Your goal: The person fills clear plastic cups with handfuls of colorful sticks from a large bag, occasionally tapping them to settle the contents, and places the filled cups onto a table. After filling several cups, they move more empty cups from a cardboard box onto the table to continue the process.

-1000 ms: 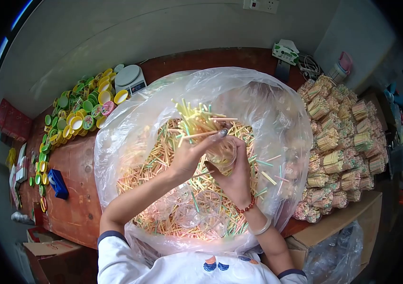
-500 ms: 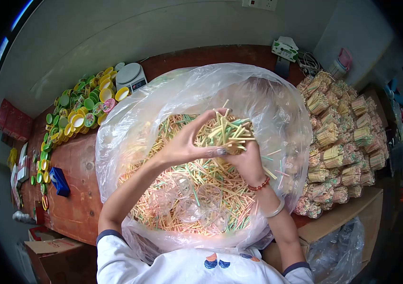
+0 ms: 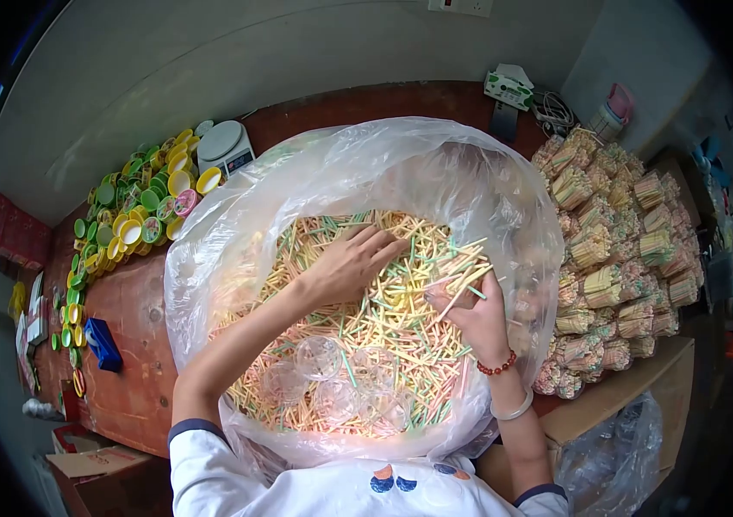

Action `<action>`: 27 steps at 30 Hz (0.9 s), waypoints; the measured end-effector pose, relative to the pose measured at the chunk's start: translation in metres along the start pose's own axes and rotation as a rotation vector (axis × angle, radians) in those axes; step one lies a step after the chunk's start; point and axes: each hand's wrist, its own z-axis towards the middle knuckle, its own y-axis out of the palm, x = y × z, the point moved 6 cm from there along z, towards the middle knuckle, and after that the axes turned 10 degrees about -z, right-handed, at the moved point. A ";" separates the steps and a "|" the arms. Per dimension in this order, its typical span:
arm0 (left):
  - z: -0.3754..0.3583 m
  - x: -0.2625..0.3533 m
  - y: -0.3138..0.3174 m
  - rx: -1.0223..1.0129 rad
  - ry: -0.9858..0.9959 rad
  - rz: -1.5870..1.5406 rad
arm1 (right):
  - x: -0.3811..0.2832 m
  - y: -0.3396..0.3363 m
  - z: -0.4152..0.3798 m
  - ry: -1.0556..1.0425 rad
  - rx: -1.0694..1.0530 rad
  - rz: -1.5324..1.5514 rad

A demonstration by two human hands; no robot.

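Note:
A large clear plastic bag [image 3: 237,233] lies spread open in front of me, full of loose, thin pastel sticks [image 3: 401,323] in yellow, pink and green. My left hand [image 3: 356,263] rests palm down on the heap, fingers apart and bent toward the sticks; their tips are partly hidden. At the heap's right side, my right hand [image 3: 477,320] grips a bunch of sticks [image 3: 467,274], which point up and out at mixed angles. Whether a cup sits inside that grip cannot be made out. Several clear plastic cups [image 3: 319,358] lie on the sticks nearer my body.
Many stick bundles [image 3: 603,284] are stacked on the right. Yellow and green round lids [image 3: 129,231] cover the table's left side, near a white scale [image 3: 221,142] and a blue box [image 3: 103,345]. A cardboard box [image 3: 668,379] stands at the lower right.
My left hand has left the bunch and come down leftward onto the heap. My right hand has lowered slightly to the right, with fewer sticks showing in it.

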 end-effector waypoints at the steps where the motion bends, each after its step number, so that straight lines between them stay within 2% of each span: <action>1: -0.001 -0.001 0.003 0.000 0.002 -0.001 | 0.000 0.001 0.001 0.000 0.002 -0.001; 3: -0.002 -0.008 0.004 0.027 -0.112 -0.149 | -0.002 0.001 0.006 -0.046 0.013 0.017; 4: -0.004 -0.010 -0.002 0.147 -0.153 -0.286 | -0.015 -0.002 0.007 -0.085 0.004 0.033; 6: -0.016 -0.009 -0.022 0.379 -0.161 -0.358 | -0.013 -0.003 0.011 -0.069 -0.049 0.111; 7: -0.021 -0.009 -0.034 0.377 -0.179 -0.391 | -0.011 -0.002 0.010 -0.041 -0.097 0.196; 8: -0.027 -0.022 -0.027 0.370 -0.340 -0.705 | -0.010 -0.002 0.012 0.024 -0.145 0.391; 9: -0.033 -0.030 -0.015 0.360 -0.504 -1.018 | -0.005 -0.002 0.016 -0.005 -0.129 0.407; 10: -0.035 -0.019 -0.027 0.464 -0.524 -0.955 | 0.006 -0.001 0.021 -0.033 -0.115 0.423; 12: -0.055 -0.031 -0.005 0.374 -0.897 -1.305 | 0.015 0.005 0.028 0.035 -0.170 0.472; 13: -0.043 -0.009 -0.023 0.510 -0.890 -1.489 | 0.006 0.014 0.028 0.076 -0.179 0.546; 14: -0.036 0.001 -0.031 0.509 -0.890 -1.485 | 0.000 0.022 0.025 0.120 -0.186 0.623; 16: -0.018 0.016 -0.049 0.604 -0.574 -1.783 | -0.011 0.035 0.017 0.125 -0.253 0.699; 17: -0.015 0.014 -0.047 0.590 -0.514 -1.883 | -0.019 0.040 0.013 0.072 -0.249 0.647; 18: -0.013 0.016 -0.048 0.589 -0.515 -1.880 | -0.025 0.045 0.011 0.019 -0.245 0.594; 19: -0.009 0.021 -0.054 0.616 -0.433 -1.861 | -0.027 0.047 0.012 -0.102 -0.186 0.346; 21: -0.003 0.026 -0.062 0.676 -0.292 -1.816 | -0.034 0.054 0.006 -0.134 -0.148 0.251; 23: -0.001 0.037 -0.063 0.696 -0.317 -1.576 | -0.036 0.057 0.003 -0.217 -0.069 0.063; 26: 0.004 0.061 -0.057 0.612 -0.415 -1.457 | -0.038 0.060 -0.001 -0.257 -0.013 0.046; 27: 0.003 0.059 -0.054 0.575 -0.354 -1.454 | -0.041 0.059 -0.002 -0.217 0.003 -0.023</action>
